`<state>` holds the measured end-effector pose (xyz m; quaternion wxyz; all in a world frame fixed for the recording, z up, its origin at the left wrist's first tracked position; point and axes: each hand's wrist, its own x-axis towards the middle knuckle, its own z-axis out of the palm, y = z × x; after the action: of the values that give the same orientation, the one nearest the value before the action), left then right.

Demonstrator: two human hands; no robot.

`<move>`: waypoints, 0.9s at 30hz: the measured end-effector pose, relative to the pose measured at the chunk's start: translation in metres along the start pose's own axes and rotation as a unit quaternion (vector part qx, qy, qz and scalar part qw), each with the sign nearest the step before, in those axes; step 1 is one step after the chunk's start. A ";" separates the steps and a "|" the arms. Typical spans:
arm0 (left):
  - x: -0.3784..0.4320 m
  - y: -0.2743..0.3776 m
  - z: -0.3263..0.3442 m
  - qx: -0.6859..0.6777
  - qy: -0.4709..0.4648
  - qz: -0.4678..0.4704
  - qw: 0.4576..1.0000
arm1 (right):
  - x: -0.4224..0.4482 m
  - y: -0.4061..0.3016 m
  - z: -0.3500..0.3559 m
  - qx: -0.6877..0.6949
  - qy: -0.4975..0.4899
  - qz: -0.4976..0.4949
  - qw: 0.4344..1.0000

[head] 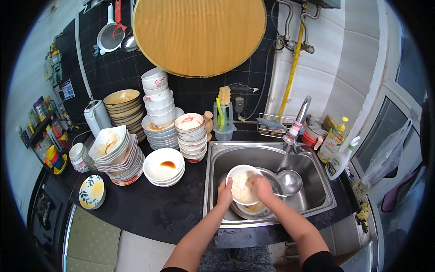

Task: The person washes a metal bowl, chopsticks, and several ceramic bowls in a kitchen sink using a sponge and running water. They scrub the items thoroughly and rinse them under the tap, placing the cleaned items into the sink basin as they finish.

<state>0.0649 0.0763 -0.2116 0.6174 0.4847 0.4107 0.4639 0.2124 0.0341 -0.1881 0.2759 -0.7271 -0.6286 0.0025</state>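
My left hand [224, 194] grips the left side of a white bowl [240, 193] tilted over the sink. Cloudy whitish liquid or foam covers the inside of the bowl. My right hand [262, 187] reaches in over its right side; the fingertips are blurred, and whether they hold a scrubber cannot be made out. Under the bowl, a wide metal basin [274, 180] stands in the stainless steel sink [309, 193], with another light bowl [252, 208] in it, partly hidden. A metal ladle [289, 182] lies to the right, near the stream from the faucet [299, 119].
Left of the sink, the black counter [183, 207] bears stacked white bowls [163, 165], a tall bowl tower [159, 102], brown-rimmed bowls [124, 108], piled plates [125, 163] and a leaf-patterned bowl [91, 192]. A pump bottle [329, 141] and a spray bottle [341, 159] stand right of the sink.
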 end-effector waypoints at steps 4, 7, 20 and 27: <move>0.007 -0.010 -0.003 -0.083 -0.027 -0.051 0.995 | 0.008 -0.031 0.008 0.190 0.031 -0.124 0.973; 0.010 -0.013 -0.013 -0.122 0.011 -0.018 0.992 | -0.011 -0.038 0.005 0.189 -0.164 -0.081 0.965; -0.002 -0.002 -0.011 -0.026 -0.102 -0.187 0.977 | 0.006 -0.048 -0.005 0.114 -0.057 -0.278 0.952; -0.001 -0.002 -0.004 0.027 -0.096 -0.041 0.994 | 0.024 0.012 -0.014 -0.120 -0.013 -0.013 0.993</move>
<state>0.0612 0.0764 -0.2144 0.6588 0.5264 0.3816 0.3784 0.2331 0.0493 -0.1727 0.1786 -0.7464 -0.6376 -0.0670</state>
